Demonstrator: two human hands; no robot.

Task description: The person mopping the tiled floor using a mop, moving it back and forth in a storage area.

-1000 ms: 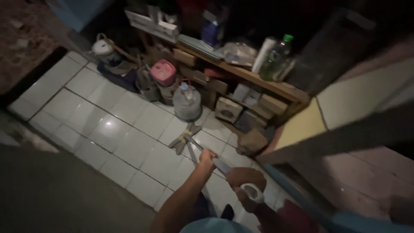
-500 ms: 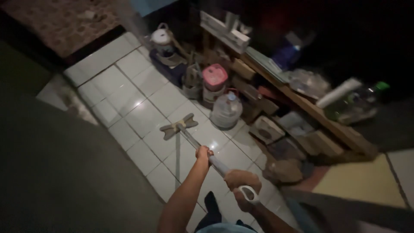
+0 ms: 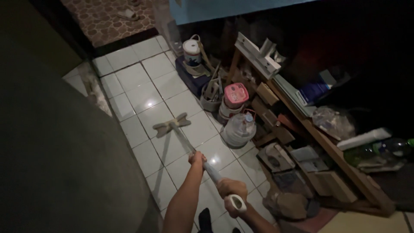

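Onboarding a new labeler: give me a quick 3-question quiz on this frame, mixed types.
1. True or false: both hands grip the mop handle.
2. Which hand sits at the handle's end? A) left hand B) right hand
3. What does the mop head rest on?

Key: 1 true. 2 B; the left hand grips further down the handle. 3 the white tiled floor, left of the clear water jug.
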